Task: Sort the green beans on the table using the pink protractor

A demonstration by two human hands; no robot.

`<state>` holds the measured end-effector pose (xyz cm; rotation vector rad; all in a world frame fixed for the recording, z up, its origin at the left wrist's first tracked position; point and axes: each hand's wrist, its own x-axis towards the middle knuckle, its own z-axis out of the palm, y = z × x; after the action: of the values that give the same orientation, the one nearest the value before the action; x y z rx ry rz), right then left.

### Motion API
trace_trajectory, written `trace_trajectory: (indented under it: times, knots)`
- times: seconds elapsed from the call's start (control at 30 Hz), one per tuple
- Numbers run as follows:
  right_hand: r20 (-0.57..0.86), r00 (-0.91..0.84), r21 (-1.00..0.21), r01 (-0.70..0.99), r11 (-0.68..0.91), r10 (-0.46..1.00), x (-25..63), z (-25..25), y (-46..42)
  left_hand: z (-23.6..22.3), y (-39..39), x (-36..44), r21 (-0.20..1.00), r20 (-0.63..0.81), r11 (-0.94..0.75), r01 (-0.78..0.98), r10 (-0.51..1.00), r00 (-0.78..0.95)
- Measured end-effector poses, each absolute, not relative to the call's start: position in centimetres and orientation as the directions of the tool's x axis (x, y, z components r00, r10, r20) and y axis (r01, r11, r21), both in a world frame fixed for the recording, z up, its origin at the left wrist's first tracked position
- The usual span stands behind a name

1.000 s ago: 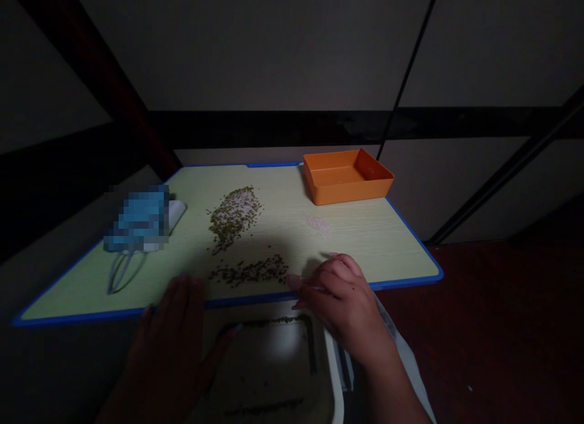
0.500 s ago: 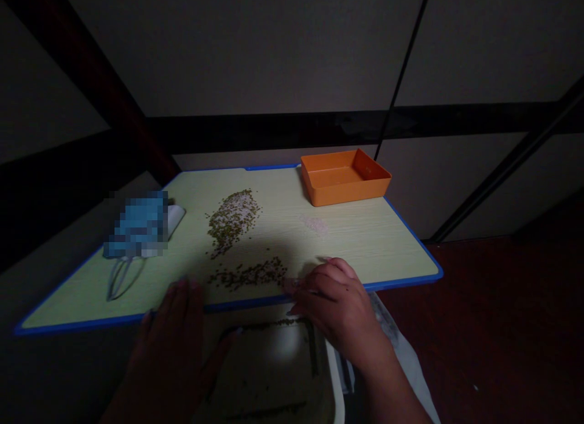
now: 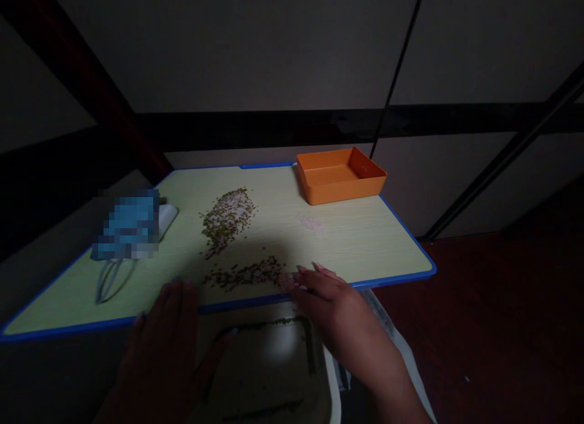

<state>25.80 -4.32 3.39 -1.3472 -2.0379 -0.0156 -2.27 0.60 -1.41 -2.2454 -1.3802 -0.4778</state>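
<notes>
blue edge (image 3: 246, 303) near grains (image 3: 258, 271) and right hand (image 3: 335, 305)

No readable text or labels.

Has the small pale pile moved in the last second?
No. Judged against the blue-edged board, the small pale pile keeps its place, just in front of the orange tray; only the camera's view has shifted slightly.

In dim light, large grey panels (image 3: 274, 53) crossed by a glossy black band (image 3: 228, 129) rise behind a pale, blue-edged table (image 3: 365, 247), with a slanting dark red post (image 3: 86, 77) at left and a dark red floor (image 3: 483, 326) at right.
</notes>
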Motion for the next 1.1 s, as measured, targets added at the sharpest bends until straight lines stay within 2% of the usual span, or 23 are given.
trace_trajectory:
  times: [0.13,0.27,0.5,0.67,0.93,1.1]
  knots:
    - [0.599,-0.218,-0.337,0.804,0.49,0.771,25.5,3.3,-4.1,-1.8,0.8,-2.7,-0.184,0.46,-0.381,0.906,0.781,0.422]
    - [0.67,-0.152,-0.291,0.847,0.445,0.726,24.8,2.7,-3.6,-2.0,0.9,-3.0,-0.142,0.492,-0.386,0.912,0.772,0.403]
    - [0.659,-0.093,-0.284,0.888,0.361,0.747,24.4,2.2,-3.2,-2.0,1.0,-3.0,-0.154,0.45,-0.371,0.916,0.799,0.399]
    - [0.665,-0.047,-0.287,0.905,0.313,0.746,24.7,2.5,-2.9,-2.1,1.0,-3.1,-0.164,0.472,-0.388,0.907,0.777,0.417]
    - [0.675,0.02,-0.351,0.888,0.297,0.738,25.1,2.1,-2.2,-2.3,1.0,-3.0,-0.102,0.45,-0.372,0.923,0.81,0.376]
    - [0.627,0.005,-0.414,0.849,0.328,0.779,25.5,2.7,-2.8,-2.3,0.9,-2.9,-0.082,0.448,-0.374,0.924,0.814,0.37]
